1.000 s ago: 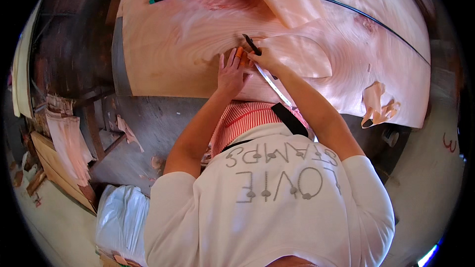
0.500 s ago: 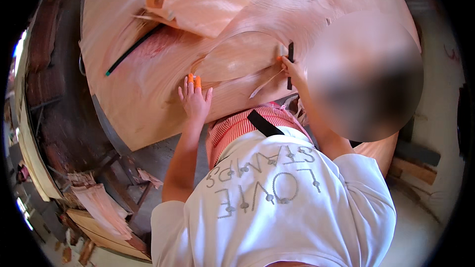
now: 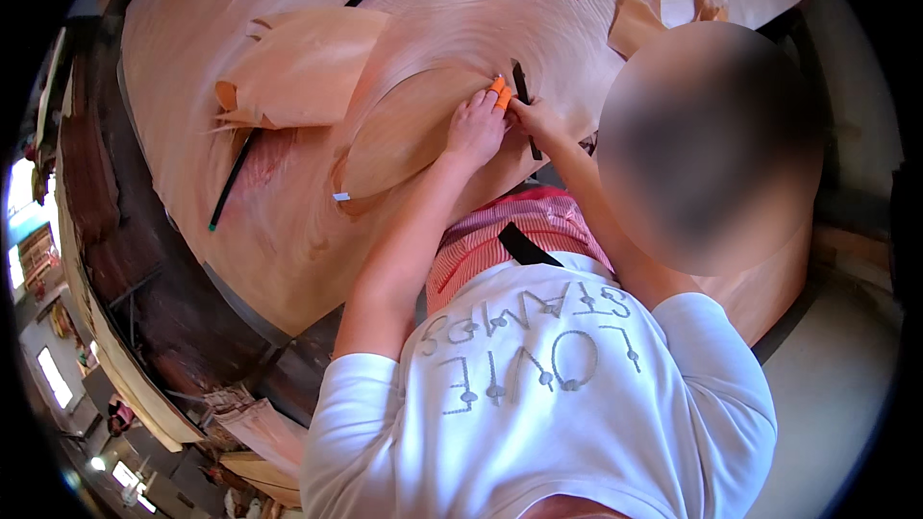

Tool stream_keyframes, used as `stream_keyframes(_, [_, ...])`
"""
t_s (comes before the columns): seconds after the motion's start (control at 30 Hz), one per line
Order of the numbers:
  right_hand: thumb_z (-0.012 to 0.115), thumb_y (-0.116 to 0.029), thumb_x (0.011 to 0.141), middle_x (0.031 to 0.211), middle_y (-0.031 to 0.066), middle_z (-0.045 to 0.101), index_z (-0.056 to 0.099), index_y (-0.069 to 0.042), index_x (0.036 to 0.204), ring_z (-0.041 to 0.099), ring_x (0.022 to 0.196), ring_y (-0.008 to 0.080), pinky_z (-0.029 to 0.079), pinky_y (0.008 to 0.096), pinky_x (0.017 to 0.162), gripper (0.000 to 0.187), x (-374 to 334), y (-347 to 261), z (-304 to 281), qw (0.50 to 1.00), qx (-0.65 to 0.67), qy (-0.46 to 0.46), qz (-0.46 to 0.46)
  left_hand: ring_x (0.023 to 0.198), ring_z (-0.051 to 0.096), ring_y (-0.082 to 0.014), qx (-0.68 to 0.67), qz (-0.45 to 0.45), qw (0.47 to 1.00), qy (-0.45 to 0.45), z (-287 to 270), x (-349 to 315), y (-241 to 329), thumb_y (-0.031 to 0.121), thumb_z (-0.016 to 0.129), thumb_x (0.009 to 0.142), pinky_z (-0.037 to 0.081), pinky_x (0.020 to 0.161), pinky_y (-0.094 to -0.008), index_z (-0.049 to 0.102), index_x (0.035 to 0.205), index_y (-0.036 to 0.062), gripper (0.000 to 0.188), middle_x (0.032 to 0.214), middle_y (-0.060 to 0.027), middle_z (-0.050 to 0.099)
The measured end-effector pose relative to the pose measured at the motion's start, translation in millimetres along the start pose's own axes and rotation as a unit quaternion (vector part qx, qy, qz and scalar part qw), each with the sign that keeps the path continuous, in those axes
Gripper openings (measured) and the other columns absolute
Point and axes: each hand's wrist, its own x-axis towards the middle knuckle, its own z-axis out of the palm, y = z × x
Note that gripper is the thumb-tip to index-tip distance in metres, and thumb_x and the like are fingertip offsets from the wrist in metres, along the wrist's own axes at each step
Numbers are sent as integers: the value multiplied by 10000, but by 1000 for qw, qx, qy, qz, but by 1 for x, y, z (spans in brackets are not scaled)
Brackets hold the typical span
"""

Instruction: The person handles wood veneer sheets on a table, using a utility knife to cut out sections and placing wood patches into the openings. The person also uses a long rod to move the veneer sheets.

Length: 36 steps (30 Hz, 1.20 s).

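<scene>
A wide sheet of pale wood veneer (image 3: 317,231) covers the workbench. On it lies a darker oval veneer piece (image 3: 404,135). My left hand (image 3: 476,125) rests on the oval's right end, fingertips pinching a small orange piece (image 3: 498,92). My right hand (image 3: 540,123) is right beside it, closed on a thin black tool (image 3: 524,101) that stands on the veneer. The two hands nearly touch.
A curled veneer offcut (image 3: 298,67) lies to the left of the hands. A long black strip (image 3: 231,178) runs across the sheet toward the top. Veneer scraps (image 3: 639,19) sit at the upper right. Stacked wood and a dark bench edge (image 3: 231,298) lie at the left.
My hands have drawn together at the oval piece's right end. The right hand with the black tool has moved left to the orange piece. The view has swung across the bench.
</scene>
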Motion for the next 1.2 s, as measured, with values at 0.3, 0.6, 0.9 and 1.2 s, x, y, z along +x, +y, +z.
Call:
stream_keyframes(0.3, [592, -250, 796, 606, -22, 528, 621, -85, 854, 443, 482, 70, 305, 223, 421, 178, -32, 7, -33, 999, -33, -29, 15, 1107, 398, -211, 153, -3, 985, -75, 14, 7, 10, 211, 465, 796, 381, 815, -378, 531, 1149, 68, 387, 1166, -74, 482])
stream_keyframes(0.6, [581, -236, 789, 533, -22, 476, 643, -60, 772, 425, 469, 58, 307, 223, 439, 187, -30, -66, -107, 944, -305, -123, -26, 1101, 410, -243, 80, -13, 991, -105, 9, 8, -5, 233, 510, 771, 389, 796, -397, 601, 1019, 51, 321, 1131, -98, 497])
stream_keyframes(0.9, [573, -304, 851, 512, -70, 360, 587, -49, 884, 305, 405, 21, 200, 192, 381, 257, -50, -60, 24, 973, -70, -219, -9, 1201, 368, -234, 67, -233, 967, 75, -48, -68, -120, 385, 592, 720, 363, 855, -489, 404, 1260, 109, 635, 1353, -68, 337])
stream_keyframes(1.2, [562, -238, 861, 528, -75, 339, 590, -53, 904, 278, 412, 23, 186, 198, 377, 191, -2, -78, 147, 971, 144, -190, 11, 1059, 514, -236, 5, -215, 962, 168, -36, -77, -144, 113, 504, 792, 464, 811, -327, 565, 1066, 90, 281, 1215, -50, 500])
